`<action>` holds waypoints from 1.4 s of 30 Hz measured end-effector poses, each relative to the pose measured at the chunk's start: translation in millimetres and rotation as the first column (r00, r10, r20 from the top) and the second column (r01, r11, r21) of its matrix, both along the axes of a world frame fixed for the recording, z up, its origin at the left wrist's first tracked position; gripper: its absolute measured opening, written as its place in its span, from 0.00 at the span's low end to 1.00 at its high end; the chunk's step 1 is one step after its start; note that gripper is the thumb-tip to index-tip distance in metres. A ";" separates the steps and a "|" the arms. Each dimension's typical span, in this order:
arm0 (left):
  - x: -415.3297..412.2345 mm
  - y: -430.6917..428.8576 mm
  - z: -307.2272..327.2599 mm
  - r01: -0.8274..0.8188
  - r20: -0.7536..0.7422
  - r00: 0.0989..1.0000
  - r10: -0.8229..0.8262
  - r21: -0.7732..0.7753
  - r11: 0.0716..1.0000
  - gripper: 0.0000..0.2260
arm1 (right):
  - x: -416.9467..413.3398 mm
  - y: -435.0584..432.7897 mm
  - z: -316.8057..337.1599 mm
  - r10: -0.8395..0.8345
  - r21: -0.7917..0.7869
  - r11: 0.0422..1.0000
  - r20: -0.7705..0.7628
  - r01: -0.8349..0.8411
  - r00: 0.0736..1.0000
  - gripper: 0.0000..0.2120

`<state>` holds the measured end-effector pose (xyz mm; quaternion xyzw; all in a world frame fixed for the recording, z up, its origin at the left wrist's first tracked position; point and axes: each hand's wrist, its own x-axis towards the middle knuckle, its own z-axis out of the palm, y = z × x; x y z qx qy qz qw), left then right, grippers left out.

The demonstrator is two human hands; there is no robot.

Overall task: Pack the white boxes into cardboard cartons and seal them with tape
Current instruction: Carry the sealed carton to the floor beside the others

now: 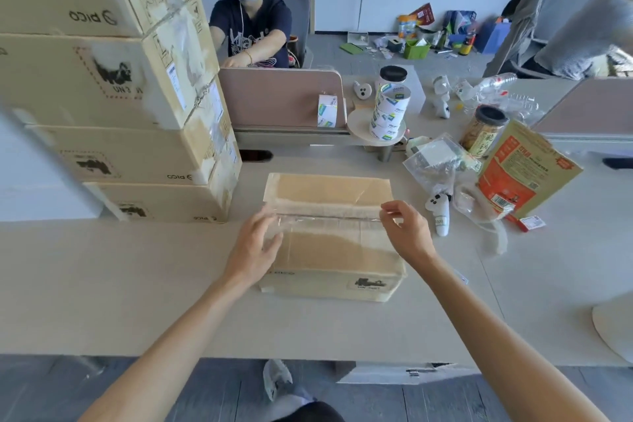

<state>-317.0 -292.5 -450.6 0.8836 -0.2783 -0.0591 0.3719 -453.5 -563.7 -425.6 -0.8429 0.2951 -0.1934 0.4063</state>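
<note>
Centrally on the desk [137, 284] lies the closed carton [330, 260], its flaps shut and a strip of clear tape [329, 217] running along the top seam. The left hand [255, 243] rests at the strip's left end, fingers straight and slightly spread on the cardboard. The right hand [404, 233] pinches the strip's right end between thumb and curled forefinger. A white controller [439, 212] lies just right of the carton. A stack of cartons [102, 79] stands far left, and tape rolls [390, 113] are piled beyond.
</note>
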 end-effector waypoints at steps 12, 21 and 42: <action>-58.2 36.0 -19.8 -0.228 -0.412 0.885 0.216 0.019 0.973 0.47 | -100.5 24.5 -52.6 0.009 0.286 0.958 -0.086 0.016 0.996 0.34; -23.3 47.4 -48.2 -0.139 -0.469 0.872 0.141 0.039 0.990 0.26 | -80.7 26.0 -87.8 0.030 0.390 0.919 -0.222 0.060 0.974 0.26; -22.4 41.0 -39.2 -0.167 -0.636 0.771 0.030 -0.157 0.973 0.27 | -79.8 29.8 -60.1 -0.052 0.474 0.875 -0.119 0.103 0.992 0.23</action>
